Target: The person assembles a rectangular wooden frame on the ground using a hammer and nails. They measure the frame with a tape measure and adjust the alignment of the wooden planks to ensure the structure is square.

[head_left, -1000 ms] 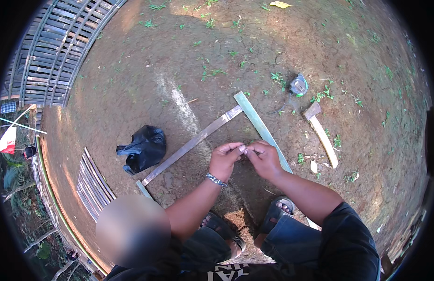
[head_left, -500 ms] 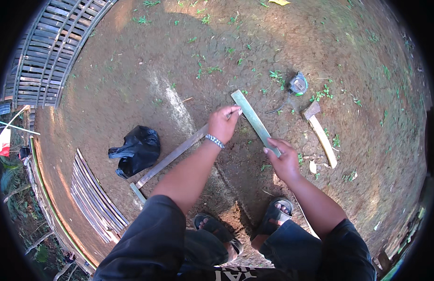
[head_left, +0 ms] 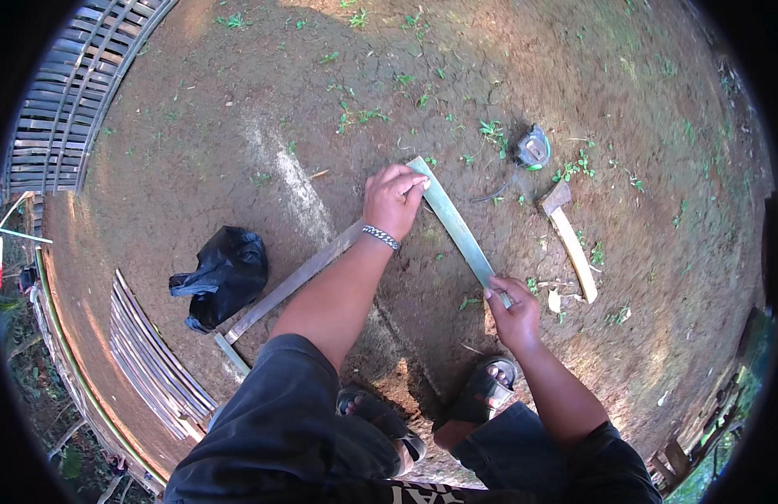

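A flat, pale green bamboo strip (head_left: 458, 228) slants across the middle of the view, held between my hands. My left hand (head_left: 395, 200) is closed, its thumb and fingertips pinching the left edge near the strip's far end. Around the near end, my right hand (head_left: 516, 317) is wrapped, thumb on top. Beneath my left hand and forearm, a long greyish wooden slat (head_left: 292, 284) runs down to the left. Its lower end meets a short green piece (head_left: 232, 353); my left hand hides the other end.
A black plastic bag (head_left: 225, 273) lies left of the slat. To the right are a tape measure (head_left: 532, 149) and a hatchet (head_left: 572, 244) with a pale handle. Thin bamboo strips (head_left: 158, 361) lie at lower left, with a slatted bamboo rack (head_left: 65, 109) at upper left.
My left hand has shifted onto the far end of the green strip, its fingertips now overlapping the edge. My right hand still grips the near end. The whole view has shifted slightly.
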